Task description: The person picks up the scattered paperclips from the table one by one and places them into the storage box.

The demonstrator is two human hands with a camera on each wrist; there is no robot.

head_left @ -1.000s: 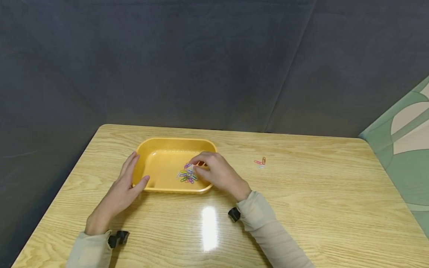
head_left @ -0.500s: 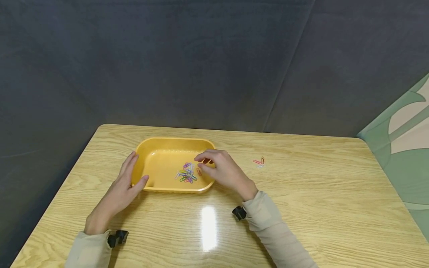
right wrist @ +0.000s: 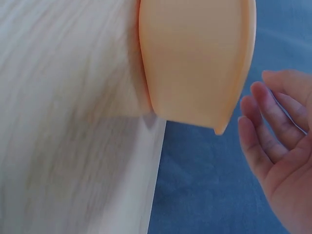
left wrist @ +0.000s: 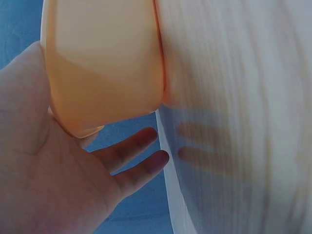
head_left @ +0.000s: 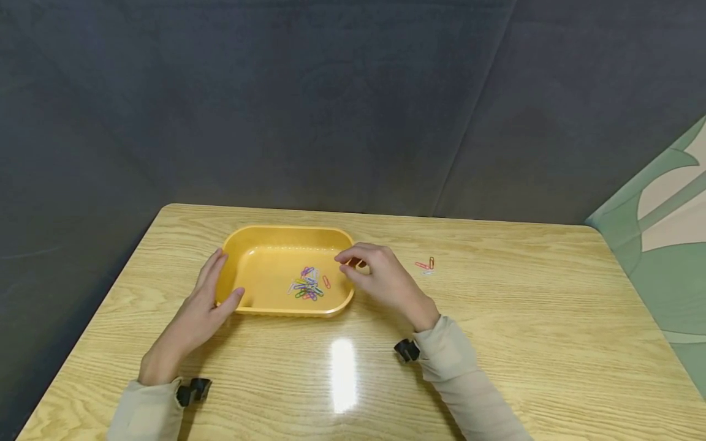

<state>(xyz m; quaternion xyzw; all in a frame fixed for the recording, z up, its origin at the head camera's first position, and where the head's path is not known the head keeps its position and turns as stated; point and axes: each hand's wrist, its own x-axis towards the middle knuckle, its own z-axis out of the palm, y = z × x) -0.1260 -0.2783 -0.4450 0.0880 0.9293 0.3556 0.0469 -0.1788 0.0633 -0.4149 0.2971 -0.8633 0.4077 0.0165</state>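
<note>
A yellow plastic tray point(head_left: 287, 312) sits on the table, with a small heap of coloured paper clips point(head_left: 307, 285) on its floor. One red paper clip point(head_left: 326, 282) lies just right of the heap. My left hand point(head_left: 190, 321) rests against the tray's left end, fingers straight along the outside and thumb over the near rim; in the left wrist view two fingers point(left wrist: 131, 148) extend free of the wall. My right hand point(head_left: 380, 275) hovers over the right rim, fingers loosely bent, apart from the tray in the right wrist view. No object shows in it.
Several paper clips point(head_left: 426, 265), among them red, brown and pale ones, lie on the wooden table point(head_left: 524, 318) right of the tray. A dark curtain point(head_left: 331, 110) hangs behind the table. A green patterned surface point(head_left: 673, 245) stands at the right edge.
My right hand has drawn back rightward from the heap to the tray's right rim. The red paper clip beside the heap has come into view. The left hand stays in place.
</note>
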